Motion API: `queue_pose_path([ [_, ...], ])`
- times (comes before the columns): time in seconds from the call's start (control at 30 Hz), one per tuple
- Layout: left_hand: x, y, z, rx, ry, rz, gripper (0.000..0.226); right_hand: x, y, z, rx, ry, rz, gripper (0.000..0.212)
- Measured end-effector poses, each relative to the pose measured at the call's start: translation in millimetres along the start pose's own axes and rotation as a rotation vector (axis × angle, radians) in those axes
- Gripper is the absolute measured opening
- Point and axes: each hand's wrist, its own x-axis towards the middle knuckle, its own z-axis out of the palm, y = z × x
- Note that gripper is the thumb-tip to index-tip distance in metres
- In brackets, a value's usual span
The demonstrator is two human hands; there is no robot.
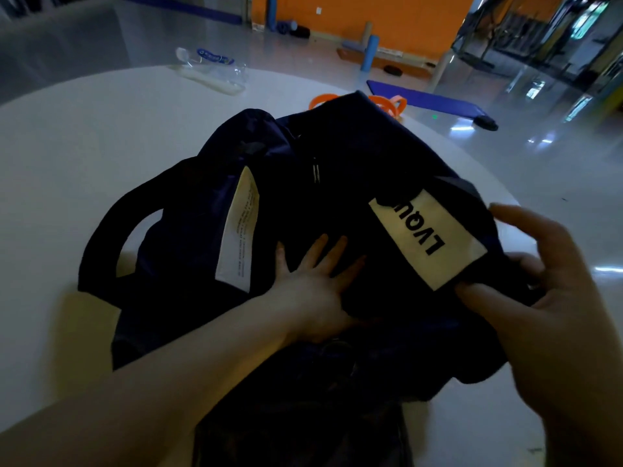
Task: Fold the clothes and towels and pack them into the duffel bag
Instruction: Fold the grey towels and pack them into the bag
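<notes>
Left hand point(315, 288) flat, fingers spread, inside duffel bag point(188, 251) — right hand point(553, 308) pinches its rim.

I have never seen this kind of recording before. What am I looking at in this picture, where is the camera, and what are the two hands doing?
There is no machine here. A person wears one wide-angle camera on the head, so you look forward and down along their own arms.

In front of them is a white round table. On it lies a dark navy duffel bag, soft and crumpled, with a loop handle on its left side. Two pale labels show on it; the right one carries large black letters, upside down to the camera.

The left hand lies flat with straight, spread fingers, pressing on the dark fabric. The right hand curls its fingers round the bag's right edge, beside the lettered label.

At the far side of the table lies some clear plastic packaging, and something orange shows behind the bag. Beyond is a shiny floor with blue mats.
</notes>
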Motion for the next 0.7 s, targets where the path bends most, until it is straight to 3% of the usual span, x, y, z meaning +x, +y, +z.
queue_pose_path([
  [0.17,3.3,7.7,3.8,-0.004,0.048,-0.044,0.088,-4.0,-3.1,-8.2,0.008,0.001,0.017,0.063],
  [0.33,-4.4,3.7,-4.6,-0.221,0.121,0.026,0.075,2.4,-5.2,-6.1,0.1,-0.008,0.04,0.061],
  [0.43,-5.0,7.0,-3.2,-0.036,0.096,0.017,0.079,10.8,-5.4,6.2,0.197,-0.052,0.071,0.062],
  [0.5,0.2,10.6,1.2,-0.005,0.111,0.0,0.084,16.1,5.2,16.5,0.094,-0.033,0.072,0.057],
  [0.57,2.5,7.9,-1.6,-0.052,0.116,0.03,0.088,17.1,19.0,24.8,-0.163,0.013,0.012,0.051],
  [0.63,-3.7,-1.2,-11.4,-0.16,0.098,0.079,0.085,15.5,36.7,28.1,-0.403,0.026,-0.032,0.053],
  [0.7,-18.1,-10.9,-23.3,-0.329,0.186,0.105,0.077,12.8,53.5,30.6,-0.54,0.004,-0.028,0.058],
])
